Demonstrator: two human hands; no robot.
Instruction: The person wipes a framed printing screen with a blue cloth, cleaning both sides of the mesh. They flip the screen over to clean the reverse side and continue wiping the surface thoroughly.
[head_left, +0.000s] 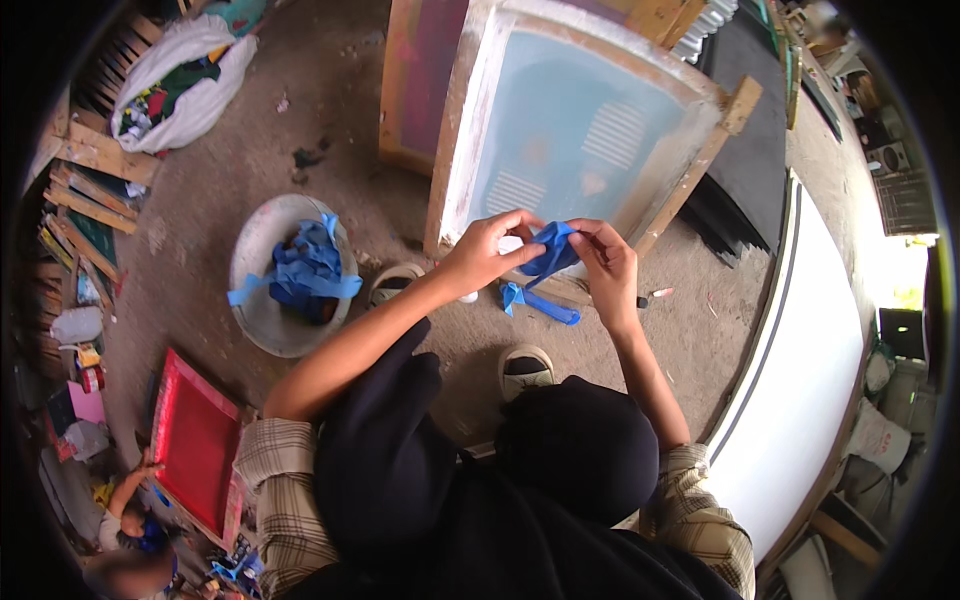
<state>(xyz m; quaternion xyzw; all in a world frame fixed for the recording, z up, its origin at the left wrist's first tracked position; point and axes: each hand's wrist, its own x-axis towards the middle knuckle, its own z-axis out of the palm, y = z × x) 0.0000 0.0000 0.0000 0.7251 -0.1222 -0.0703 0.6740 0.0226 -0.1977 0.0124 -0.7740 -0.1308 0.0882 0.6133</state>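
Note:
My left hand (490,252) and my right hand (609,272) are raised in front of my knees, fingers pinched on a crumpled strip of blue cloth (548,252) stretched between them. One end of it hangs down. On the floor just below lie more blue strips (550,307), one folded and lighter at its end. To my left stands a pale round basin (258,322) holding a heap of blue cloth strips (305,265), some draped over its rim. Right behind my hands a wood-framed printing screen (560,110) leans, with light blue mesh and striped shapes.
Another framed screen (415,90) stands behind the first. White sheet board (800,370) and black panels (745,130) lie to the right. A white sack of cloth (190,95) sits far left. Near left, another person's hand (148,468) touches a red screen frame (200,450).

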